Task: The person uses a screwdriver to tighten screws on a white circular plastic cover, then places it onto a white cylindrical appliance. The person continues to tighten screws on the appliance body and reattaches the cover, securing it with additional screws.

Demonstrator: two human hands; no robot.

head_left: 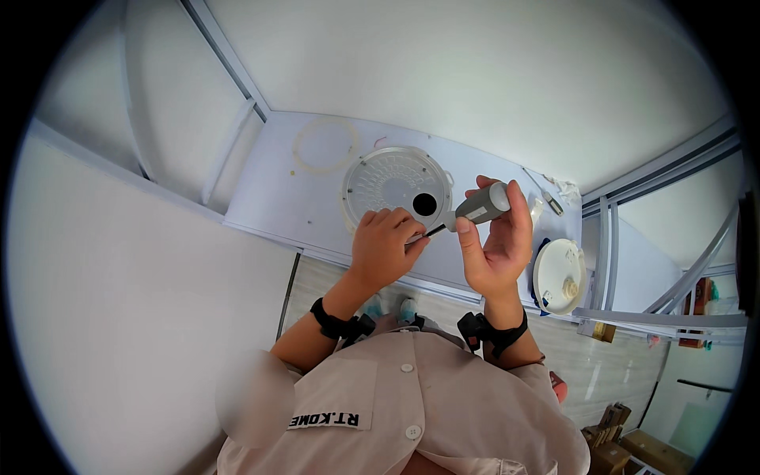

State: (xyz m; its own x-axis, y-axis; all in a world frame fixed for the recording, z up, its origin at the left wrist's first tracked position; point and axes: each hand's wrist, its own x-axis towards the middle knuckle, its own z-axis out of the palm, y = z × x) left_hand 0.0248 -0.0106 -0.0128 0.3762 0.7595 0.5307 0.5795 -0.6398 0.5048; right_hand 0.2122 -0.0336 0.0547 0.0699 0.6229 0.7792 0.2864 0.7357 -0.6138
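My right hand (504, 245) is wrapped round the thick grey handle of a screwdriver (479, 207), which has a pale end cap. Its dark shaft points down and left toward my left hand (386, 248). There the thumb and fingers are pinched together at the shaft's tip; what lies between them is too small to make out. Just beyond both hands, a round, pale grey plastic housing (388, 178) lies flat on the white table (269, 182). It has a ribbed pattern, several small fasteners near the rim and a black round spot (424, 204) at its near right.
A thin cream ring (298, 147) lies at the far left, near a small red wire piece (380, 141). A second screwdriver (552, 203) and crumpled clear plastic (567, 190) are at the right. A round white cover (556, 277) sits by the right edge. Metal frame bars (608, 253) border the table.
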